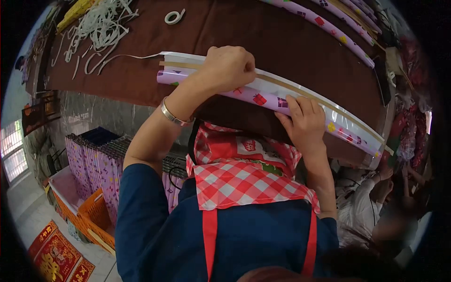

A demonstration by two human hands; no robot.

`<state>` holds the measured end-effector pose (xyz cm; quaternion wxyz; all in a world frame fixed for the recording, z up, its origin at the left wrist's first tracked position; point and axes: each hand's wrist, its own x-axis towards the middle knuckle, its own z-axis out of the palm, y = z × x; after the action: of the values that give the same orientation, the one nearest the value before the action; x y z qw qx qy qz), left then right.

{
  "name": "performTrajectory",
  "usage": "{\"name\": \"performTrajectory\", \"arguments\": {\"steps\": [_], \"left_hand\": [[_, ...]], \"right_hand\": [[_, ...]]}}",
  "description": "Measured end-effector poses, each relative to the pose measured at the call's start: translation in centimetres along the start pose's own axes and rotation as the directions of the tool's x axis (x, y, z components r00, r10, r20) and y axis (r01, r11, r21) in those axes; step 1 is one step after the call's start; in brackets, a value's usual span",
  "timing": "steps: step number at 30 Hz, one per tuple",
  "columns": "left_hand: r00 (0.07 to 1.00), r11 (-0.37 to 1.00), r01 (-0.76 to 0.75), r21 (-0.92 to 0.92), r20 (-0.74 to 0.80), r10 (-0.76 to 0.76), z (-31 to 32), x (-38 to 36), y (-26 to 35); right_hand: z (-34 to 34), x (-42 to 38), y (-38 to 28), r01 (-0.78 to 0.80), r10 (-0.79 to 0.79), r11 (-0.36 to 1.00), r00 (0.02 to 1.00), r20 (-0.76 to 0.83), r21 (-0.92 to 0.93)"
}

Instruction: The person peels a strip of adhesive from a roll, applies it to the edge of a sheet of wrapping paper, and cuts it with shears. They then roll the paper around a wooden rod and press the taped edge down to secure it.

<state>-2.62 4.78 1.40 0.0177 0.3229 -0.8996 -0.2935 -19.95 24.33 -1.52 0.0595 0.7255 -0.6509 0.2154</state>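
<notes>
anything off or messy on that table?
Mostly tidy. The one loose spot is the heap of white strips at the table's far left, tangled rather than stacked. The left hand and right hand press on the purple gift-wrap sheet, which lies flat.

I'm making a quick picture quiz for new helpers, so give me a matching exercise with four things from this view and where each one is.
Things:
1. tape roll
2. white strips
3. bracelet
4. orange crate

Places:
A. on the left wrist
B. on the floor, lower left
C. alone on the brown table, top centre
D. piled at the table's top left corner

Pairs: 1-C, 2-D, 3-A, 4-B
</notes>
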Motion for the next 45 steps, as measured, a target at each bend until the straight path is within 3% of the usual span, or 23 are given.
{"name": "performTrajectory", "arguments": {"steps": [7, 11, 13, 17, 21, 23, 27, 30, 33, 35, 37, 39, 40, 41, 43, 44, 45], "left_hand": [[0.996, 0.998, -0.035, -0.055, -0.081, 0.03, -0.6, -1.2, -1.2], [0.984, 0.982, -0.179, 0.065, -0.004, 0.18, -3.5, -3.3, -3.9], [0.992, 0.994, -0.109, 0.013, 0.066, 0.108, -4.8, -4.1, -5.4], [1.0, 0.999, 0.025, -0.022, 0.013, -0.024, -6.8, -5.7, -7.6], [0.993, 0.998, 0.034, 0.048, -0.116, -0.028, -7.7, -6.4, -8.8], [0.966, 0.951, 0.075, 0.3, -0.258, 0.005, -7.9, -6.6, -9.6], [0.976, 0.963, 0.083, 0.257, -0.215, -0.026, -8.7, -7.3, -11.4], [0.969, 0.97, 0.068, 0.234, -0.246, -0.008, -8.7, -7.6, -13.0], [0.946, 0.951, 0.094, 0.295, -0.325, 0.007, -9.3, -8.4, -15.1], [0.886, 0.96, 0.176, 0.218, -0.461, -0.058, -9.9, -9.1, -17.8], [0.881, 0.952, 0.222, 0.211, -0.461, -0.103, -11.1, -9.6, -19.7], [0.834, 0.904, 0.356, -0.237, -0.355, -0.422, -12.6, -9.9, -21.8], [0.779, 0.873, 0.316, -0.371, -0.423, -0.462, -12.9, -10.0, -23.4], [0.779, 0.873, 0.317, -0.371, -0.423, -0.463, -13.7, -10.0, -25.1], [0.656, 0.771, 0.173, -0.613, -0.512, -0.554, -15.2, -9.5, -25.5], [0.552, 0.694, 0.14, -0.706, -0.527, -0.647, -15.4, -9.5, -25.6], [0.551, 0.693, 0.14, -0.707, -0.526, -0.648, -16.0, -9.3, -25.4]], "right_hand": [[-0.1, 0.1, -0.1, 0.003, -0.003, 1.0, 1.0, -0.006, 0.009], [-0.1, 0.2, 0.0, 0.009, -0.009, 1.0, 1.0, -0.007, 0.003], [-0.2, 0.1, 0.1, 0.011, -0.011, 1.0, 1.0, -0.006, 0.002], [-0.2, 0.2, 0.0, 0.015, -0.015, 1.0, 1.0, -0.02, 0.0], [-0.2, 0.2, 0.0, 0.018, -0.018, 1.0, 1.0, -0.019, -0.006], [-0.3, 0.3, -0.1, 0.021, -0.022, 1.0, 1.0, -0.013, -0.014], [-0.3, 0.2, 0.0, 0.027, -0.027, 1.0, 1.0, -0.01, -0.012], [-0.3, -0.1, -0.1, -0.015, 0.016, 1.0, 0.998, 0.06, -0.013], [-0.3, 0.2, -0.1, 0.016, -0.016, 1.0, 1.0, 0.008, -0.016], [-0.3, 0.2, 0.0, 0.014, -0.014, 1.0, 1.0, 0.013, -0.015], [-0.3, 0.1, 0.0, 0.014, -0.014, 1.0, 1.0, 0.018, -0.015], [-0.1, -0.1, 0.2, 0.015, -0.015, 1.0, 1.0, 0.013, -0.008], [-0.1, -0.1, 0.2, 0.016, -0.016, 1.0, 1.0, 0.014, -0.007], [-0.2, -0.1, 0.1, 0.006, -0.005, 1.0, 1.0, 0.028, -0.009], [-0.2, -0.1, 0.1, -0.004, 0.005, 1.0, 0.999, 0.043, -0.012], [-0.2, -0.1, 0.1, 0.001, -0.001, 1.0, 0.999, 0.036, -0.009], [-0.2, 0.0, 0.2, 0.007, -0.007, 1.0, 1.0, 0.029, -0.005]]}}
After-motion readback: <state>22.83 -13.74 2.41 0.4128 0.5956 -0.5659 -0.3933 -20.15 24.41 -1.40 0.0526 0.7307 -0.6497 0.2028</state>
